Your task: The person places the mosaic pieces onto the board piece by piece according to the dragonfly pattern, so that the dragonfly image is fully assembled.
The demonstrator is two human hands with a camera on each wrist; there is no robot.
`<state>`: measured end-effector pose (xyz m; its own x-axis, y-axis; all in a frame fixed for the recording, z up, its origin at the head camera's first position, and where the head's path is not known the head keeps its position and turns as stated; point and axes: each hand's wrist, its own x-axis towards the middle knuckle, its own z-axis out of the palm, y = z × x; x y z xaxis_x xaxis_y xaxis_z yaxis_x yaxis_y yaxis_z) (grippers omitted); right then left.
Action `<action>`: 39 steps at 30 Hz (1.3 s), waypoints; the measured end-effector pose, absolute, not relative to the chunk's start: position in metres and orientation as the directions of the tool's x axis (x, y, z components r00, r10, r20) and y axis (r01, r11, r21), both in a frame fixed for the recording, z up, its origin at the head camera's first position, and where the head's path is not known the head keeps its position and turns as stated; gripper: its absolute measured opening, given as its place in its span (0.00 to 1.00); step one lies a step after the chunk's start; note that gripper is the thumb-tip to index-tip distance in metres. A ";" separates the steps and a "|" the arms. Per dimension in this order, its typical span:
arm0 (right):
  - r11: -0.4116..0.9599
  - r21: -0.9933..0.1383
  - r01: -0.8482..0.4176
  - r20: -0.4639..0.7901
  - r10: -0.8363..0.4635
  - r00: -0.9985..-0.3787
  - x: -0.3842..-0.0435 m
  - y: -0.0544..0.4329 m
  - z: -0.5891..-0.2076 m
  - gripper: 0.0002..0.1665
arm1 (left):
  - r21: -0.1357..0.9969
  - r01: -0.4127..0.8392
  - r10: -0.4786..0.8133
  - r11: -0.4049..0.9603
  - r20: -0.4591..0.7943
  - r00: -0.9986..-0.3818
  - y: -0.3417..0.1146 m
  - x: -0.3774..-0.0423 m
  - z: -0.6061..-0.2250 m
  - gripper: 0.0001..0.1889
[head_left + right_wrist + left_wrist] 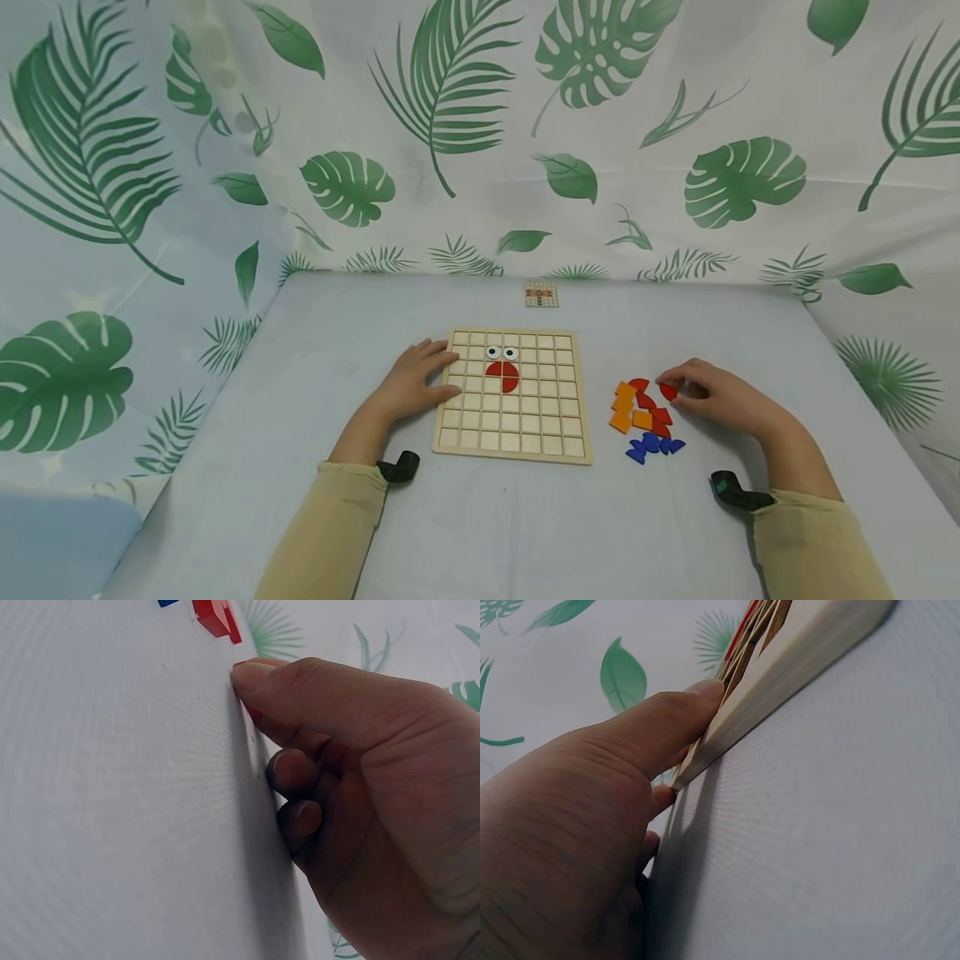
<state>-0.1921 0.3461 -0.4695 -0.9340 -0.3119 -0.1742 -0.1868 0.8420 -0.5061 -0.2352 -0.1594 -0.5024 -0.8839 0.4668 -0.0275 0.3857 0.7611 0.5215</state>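
A wooden grid board lies on the table with two eye pieces and red quarter-circle pieces set in its squares. At the board's left edge, my left hand rests with fingers and thumb on the rim; the left wrist view shows the thumb on the wooden edge. My right hand pinches a red quarter-circle piece between thumb and fingers, just right of the loose pieces. In the right wrist view the fingertips mostly cover that piece, and the other fingers curl inward.
Left of my right hand lie orange squares, more red pieces and blue pieces. A small pattern card lies behind the board. Leaf-printed cloth hangs around the white table.
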 end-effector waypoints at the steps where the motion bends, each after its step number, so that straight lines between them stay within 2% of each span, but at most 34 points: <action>1: 0.842 -0.505 -0.188 -0.173 -0.312 -0.934 -0.192 0.346 -0.469 0.21 | 0.522 0.385 0.467 0.761 -0.028 -0.884 -0.159 -0.235 -0.502 0.35; 23: 0.851 -0.477 -0.221 -0.130 -0.317 -0.940 -0.193 0.337 -0.460 0.24 | 0.513 0.382 0.460 0.769 -0.029 -0.888 -0.159 -0.236 -0.505 0.34; 39: 0.800 -0.515 -0.307 -0.070 -0.396 -0.915 -0.208 0.271 -0.438 0.21 | 0.518 0.385 0.463 0.764 -0.025 -0.886 -0.160 -0.237 -0.507 0.35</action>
